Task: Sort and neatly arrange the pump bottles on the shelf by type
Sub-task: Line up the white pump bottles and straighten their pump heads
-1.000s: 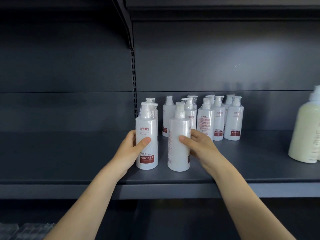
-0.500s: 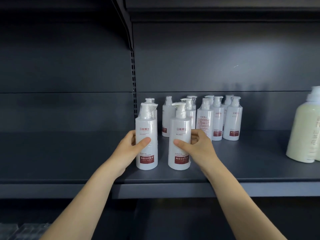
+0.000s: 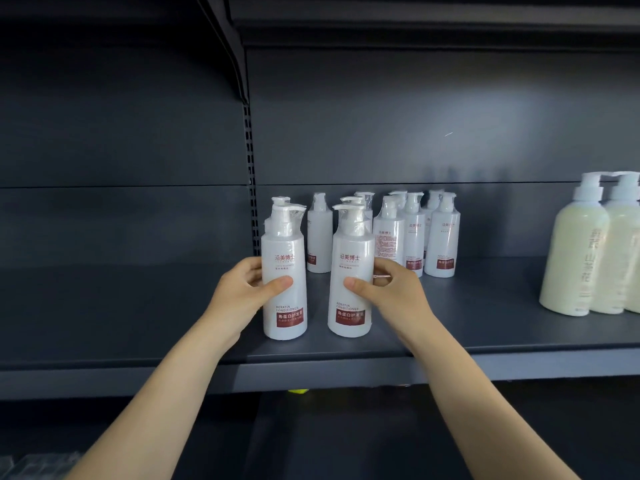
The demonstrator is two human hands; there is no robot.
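Two white pump bottles with dark red labels stand upright at the front of the dark shelf point(image 3: 485, 327). My left hand point(image 3: 242, 289) grips the left bottle point(image 3: 284, 306) around its middle, thumb across the front. My right hand point(image 3: 388, 292) grips the right bottle point(image 3: 351, 258) the same way; its label faces me. Behind them stand several more white pump bottles point(image 3: 443, 237) of the same kind, some turned with their backs or sides out.
Large cream-coloured pump bottles point(image 3: 581, 258) stand at the right end of the shelf. A slotted upright point(image 3: 252, 188) divides the back panel just left of the bottles. The shelf's left half holds nothing I can see. A lower shelf lies in shadow below.
My right hand has turned its bottle so the red label faces front, and set it beside the left bottle. My left hand has stayed on its bottle.
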